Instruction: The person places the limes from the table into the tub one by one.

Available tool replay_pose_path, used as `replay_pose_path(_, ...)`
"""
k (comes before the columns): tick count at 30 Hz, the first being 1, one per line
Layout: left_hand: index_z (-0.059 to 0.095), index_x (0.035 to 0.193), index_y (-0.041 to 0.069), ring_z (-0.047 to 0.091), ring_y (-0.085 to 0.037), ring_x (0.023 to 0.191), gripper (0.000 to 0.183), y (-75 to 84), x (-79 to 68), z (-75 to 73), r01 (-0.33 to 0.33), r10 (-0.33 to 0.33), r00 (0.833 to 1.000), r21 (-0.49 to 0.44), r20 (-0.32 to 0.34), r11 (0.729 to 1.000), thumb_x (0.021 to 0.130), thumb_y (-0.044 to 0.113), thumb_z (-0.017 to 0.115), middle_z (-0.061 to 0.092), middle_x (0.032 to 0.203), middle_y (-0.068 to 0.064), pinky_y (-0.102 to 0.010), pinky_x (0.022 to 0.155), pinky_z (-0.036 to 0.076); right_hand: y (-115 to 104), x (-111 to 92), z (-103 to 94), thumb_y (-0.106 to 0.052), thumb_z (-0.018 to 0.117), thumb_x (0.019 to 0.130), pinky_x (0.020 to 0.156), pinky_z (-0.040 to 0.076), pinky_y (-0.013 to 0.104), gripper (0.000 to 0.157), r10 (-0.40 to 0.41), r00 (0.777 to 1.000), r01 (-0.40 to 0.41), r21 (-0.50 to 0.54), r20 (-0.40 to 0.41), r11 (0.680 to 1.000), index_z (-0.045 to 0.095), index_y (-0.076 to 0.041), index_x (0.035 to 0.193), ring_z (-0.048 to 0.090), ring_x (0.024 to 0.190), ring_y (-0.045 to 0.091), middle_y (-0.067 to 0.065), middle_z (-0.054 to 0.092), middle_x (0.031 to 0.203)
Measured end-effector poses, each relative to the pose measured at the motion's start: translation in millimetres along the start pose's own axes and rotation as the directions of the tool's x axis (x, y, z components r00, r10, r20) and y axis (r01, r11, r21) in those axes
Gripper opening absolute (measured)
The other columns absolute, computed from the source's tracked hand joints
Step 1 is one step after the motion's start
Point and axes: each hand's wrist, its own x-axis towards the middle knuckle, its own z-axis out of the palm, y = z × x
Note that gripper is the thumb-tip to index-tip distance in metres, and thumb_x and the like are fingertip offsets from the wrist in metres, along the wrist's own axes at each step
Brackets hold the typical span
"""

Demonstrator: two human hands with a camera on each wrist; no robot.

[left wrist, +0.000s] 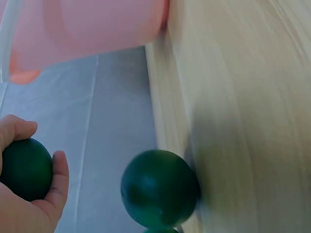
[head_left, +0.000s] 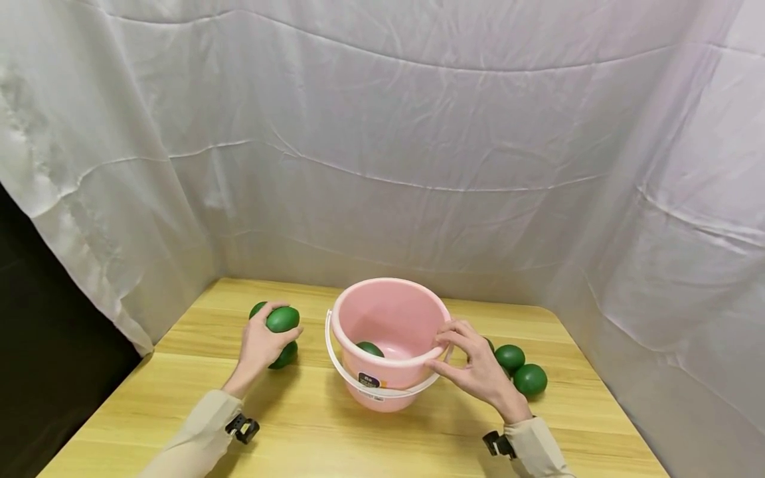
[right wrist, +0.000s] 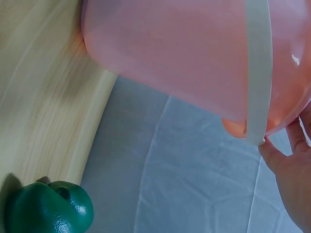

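My left hand (head_left: 261, 342) holds a smooth green oval fruit (head_left: 283, 319) between thumb and fingers, raised over the table left of the bucket. Close below that hand lies another green fruit (head_left: 287, 356), and part of one more shows behind the fingers. A pink bucket (head_left: 391, 377) stands upright at the middle, its white handle (head_left: 335, 362) hanging down the front. Inside, on the bottom, rests a green fruit (head_left: 370, 348), partly hidden by the near rim. My right hand (head_left: 478, 368) pinches the bucket's right rim, fingers inside and thumb outside.
To the right of the bucket, several green fruits (head_left: 530, 380) lie close together, partly covered by my right hand. The wooden table (head_left: 287, 438) ends at a pale curtain (head_left: 382, 219) behind and at both sides. Dark space shows at the far left.
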Motion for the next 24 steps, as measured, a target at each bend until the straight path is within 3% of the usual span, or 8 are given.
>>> replay_pose_path(10, 0.052, 0.129, 0.015, 0.059, -0.036, 0.099, 0.063, 9.4, -0.4, 12.6, 0.049, -0.048, 0.999, -0.105, 0.011, 0.993, 0.076, 0.026, 0.084, 0.056, 0.12, -0.019, -0.039, 0.073, 0.053, -0.8, 0.0, -0.5, -0.013, 0.088, 0.071, 0.098, 0.042, 0.02, 0.037, 0.012, 1.0, -0.012, -0.004, -0.003, 1.0, 0.069, -0.022, 0.102, 0.054, 0.106, 0.016, 0.002, 0.063, 0.11)
replay_pose_path(16, 0.057, 0.126, 0.02, 0.059, -0.034, 0.099, 0.059, 18.5, -2.9, 19.0, 0.022, -0.025, 1.0, -0.166, -0.012, 0.986, 0.075, 0.023, 0.086, 0.059, 0.119, -0.015, -0.04, 0.076, 0.05, -4.2, 0.5, 0.0, -0.006, 0.089, 0.067, 0.096, 0.042, 0.019, 0.039, 0.032, 0.999, -0.032, -0.014, -0.006, 0.999, 0.069, -0.015, 0.099, 0.055, 0.104, 0.023, 0.005, 0.063, 0.109)
replay_pose_path(24, 0.055, 0.129, 0.021, 0.056, -0.032, 0.103, 0.06, 31.0, -1.4, 19.6, 0.036, -0.032, 0.999, -0.332, 0.016, 0.943, 0.077, 0.015, 0.084, 0.054, 0.126, -0.014, -0.036, 0.08, 0.049, -33.5, 12.6, -8.6, -0.001, 0.087, 0.067, 0.093, 0.044, 0.02, 0.034, 0.036, 0.999, -0.037, -0.008, -0.005, 0.999, 0.069, -0.009, 0.095, 0.055, 0.099, 0.023, 0.008, 0.063, 0.105)
